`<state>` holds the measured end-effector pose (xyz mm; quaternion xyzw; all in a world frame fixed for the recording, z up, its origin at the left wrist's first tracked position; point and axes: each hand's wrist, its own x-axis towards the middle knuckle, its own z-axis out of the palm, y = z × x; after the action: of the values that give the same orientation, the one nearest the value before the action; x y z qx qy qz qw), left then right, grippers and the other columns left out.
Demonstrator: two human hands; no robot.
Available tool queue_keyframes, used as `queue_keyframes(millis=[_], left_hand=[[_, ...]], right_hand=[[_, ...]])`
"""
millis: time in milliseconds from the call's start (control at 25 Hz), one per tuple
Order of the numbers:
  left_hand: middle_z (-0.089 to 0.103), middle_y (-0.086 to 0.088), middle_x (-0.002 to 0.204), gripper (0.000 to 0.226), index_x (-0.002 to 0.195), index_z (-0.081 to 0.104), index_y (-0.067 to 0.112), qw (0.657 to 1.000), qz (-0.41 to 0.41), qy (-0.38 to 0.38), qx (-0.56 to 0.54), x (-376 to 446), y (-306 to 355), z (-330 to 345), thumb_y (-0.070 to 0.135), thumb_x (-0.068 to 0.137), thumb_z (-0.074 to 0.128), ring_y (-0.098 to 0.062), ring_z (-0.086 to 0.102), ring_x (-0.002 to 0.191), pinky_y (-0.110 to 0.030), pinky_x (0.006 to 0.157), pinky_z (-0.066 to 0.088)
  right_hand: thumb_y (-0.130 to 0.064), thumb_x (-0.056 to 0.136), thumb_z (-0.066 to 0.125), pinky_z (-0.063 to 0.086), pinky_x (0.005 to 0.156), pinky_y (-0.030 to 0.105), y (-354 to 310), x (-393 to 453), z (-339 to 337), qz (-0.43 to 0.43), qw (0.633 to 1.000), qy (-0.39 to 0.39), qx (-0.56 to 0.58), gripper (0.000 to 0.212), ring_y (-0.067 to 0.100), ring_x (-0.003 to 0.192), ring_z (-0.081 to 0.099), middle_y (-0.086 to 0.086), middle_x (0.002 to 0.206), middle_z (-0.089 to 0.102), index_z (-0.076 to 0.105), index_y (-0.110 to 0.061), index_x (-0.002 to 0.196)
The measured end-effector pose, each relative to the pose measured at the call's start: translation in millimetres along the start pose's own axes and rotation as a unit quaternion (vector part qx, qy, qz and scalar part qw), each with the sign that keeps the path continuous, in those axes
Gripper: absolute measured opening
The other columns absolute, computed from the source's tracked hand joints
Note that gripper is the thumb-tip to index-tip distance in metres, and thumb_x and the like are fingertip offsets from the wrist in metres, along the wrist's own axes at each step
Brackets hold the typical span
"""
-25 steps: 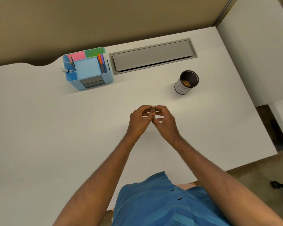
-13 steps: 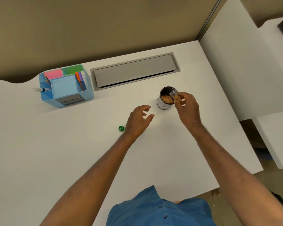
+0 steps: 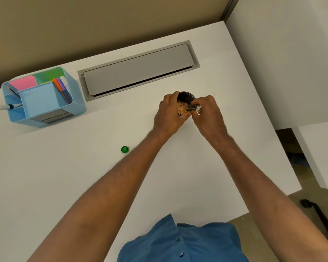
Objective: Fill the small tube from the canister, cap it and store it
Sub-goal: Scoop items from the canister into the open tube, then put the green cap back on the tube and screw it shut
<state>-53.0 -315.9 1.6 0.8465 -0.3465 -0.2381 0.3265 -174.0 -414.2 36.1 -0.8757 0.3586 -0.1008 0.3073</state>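
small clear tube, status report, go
Left hand steadying dark round canister. Right hand dipping small clear tube into its tan contents. Green cap off, on desk. Nothing blocking.

Two bare forearms, no sleeves showing, extend from a blue button-front fabric shirt (image 3: pixel 180 242) with small dark buttons (image 3: pixel 181 253) down its front.

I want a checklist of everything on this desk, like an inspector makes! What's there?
Surface: white desk, with a grey hatch set in it.
Job's things: canister open, tan bits inside; small tube lying tilted at its rim; green cap loose on the desk.
Clutter: blue organiser with sticky notes and pens.
Hands: left hand grips the canister; right hand holds the tube.
Cables: nothing seen.
Surroundings: tan wall, white partition at the right.
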Motion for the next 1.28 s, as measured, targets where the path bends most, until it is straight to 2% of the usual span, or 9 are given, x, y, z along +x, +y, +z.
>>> queue_keyframes(millis=[120,320,440,600,720,880,960,1120,1280], left_hand=[[0.045,-0.007,0.15,0.083,0.148,0.036,0.02,1.0,0.007,0.005,-0.001,-1,1,1,0.044,0.081,0.078,-0.026,0.047,0.134,-0.041,0.099,0.052],[0.045,-0.007,0.152,0.085,0.149,0.034,0.02,1.0,-0.001,0.001,0.008,-2,-1,1,0.048,0.081,0.077,-0.026,0.047,0.135,-0.039,0.099,0.052],[0.044,-0.006,0.154,0.087,0.151,0.033,0.021,1.0,-0.012,-0.005,0.019,-1,-2,1,0.051,0.081,0.076,-0.027,0.046,0.137,-0.043,0.101,0.053],[0.039,-0.005,0.158,0.093,0.154,0.026,0.025,0.998,-0.042,-0.017,0.043,-16,-18,-12,0.055,0.081,0.074,-0.028,0.041,0.142,-0.045,0.1,0.049],[0.044,-0.004,0.154,0.076,0.148,0.041,0.024,0.996,-0.064,-0.017,0.067,-50,-56,-34,0.049,0.084,0.074,-0.026,0.043,0.139,-0.045,0.102,0.047],[0.055,-0.002,0.138,0.044,0.125,0.064,0.02,0.983,-0.135,-0.025,0.121,-107,-113,-61,0.037,0.086,0.074,-0.027,0.049,0.127,-0.042,0.099,0.046],[0.055,-0.006,0.132,0.038,0.121,0.067,0.016,0.98,-0.163,-0.026,0.115,-128,-130,-68,0.028,0.086,0.074,-0.029,0.049,0.122,-0.042,0.097,0.047],[0.056,-0.016,0.117,0.025,0.113,0.07,0.009,0.987,-0.147,0.013,0.069,-142,-147,-72,0.005,0.089,0.066,-0.032,0.058,0.107,-0.036,0.087,0.051],[0.061,-0.015,0.118,0.024,0.112,0.071,0.01,0.978,-0.199,0.055,-0.025,-150,-145,-74,0.005,0.09,0.065,-0.027,0.063,0.103,-0.024,0.086,0.044]], right_hand=[[-0.009,0.089,0.075,0.041,0.076,0.005,0,0,2,0.008,1.0,0.006,-0.001,0.031,0.007,0.093,0.053,0.006,0.118,0.057,0.065,-0.016,0.118],[-0.01,0.09,0.075,0.05,0.081,0.02,-2,-2,-3,0.027,1.0,0.007,0.009,0.034,0.014,0.095,0.061,0.009,0.123,0.058,0.064,-0.014,0.121],[-0.009,0.09,0.074,0.054,0.081,0.022,-4,-5,-6,0.033,0.999,0.012,0.021,0.033,0.018,0.096,0.064,0.009,0.121,0.059,0.065,-0.013,0.122],[-0.02,0.089,0.075,0.051,0.07,0.01,-12,-17,-10,0.081,0.983,0.074,0.147,0.025,0.006,0.085,0.061,0.0,0.114,0.066,0.068,-0.021,0.113],[-0.032,0.088,0.073,0.048,0.066,0.008,-26,-44,0,0.128,0.958,0.094,0.24,0.022,0.005,0.082,0.064,-0.009,0.108,0.07,0.067,-0.029,0.109],[-0.026,0.089,0.073,0.045,0.068,0.005,-47,-97,40,0.127,0.956,0.042,0.26,0.02,0.001,0.083,0.063,-0.01,0.107,0.07,0.067,-0.029,0.108],[-0.021,0.089,0.074,0.046,0.068,0.005,-57,-118,58,0.105,0.962,-0.003,0.253,0.022,0.002,0.086,0.062,-0.009,0.109,0.068,0.067,-0.027,0.109],[-0.015,0.088,0.075,0.049,0.07,0.009,-68,-141,81,0.07,0.969,-0.07,0.226,0.023,0.002,0.086,0.062,-0.008,0.108,0.065,0.068,-0.023,0.109],[-0.015,0.088,0.075,0.048,0.071,0.008,-78,-155,92,0.07,0.97,-0.099,0.211,0.022,0.0,0.085,0.061,-0.005,0.108,0.066,0.068,-0.022,0.108]])
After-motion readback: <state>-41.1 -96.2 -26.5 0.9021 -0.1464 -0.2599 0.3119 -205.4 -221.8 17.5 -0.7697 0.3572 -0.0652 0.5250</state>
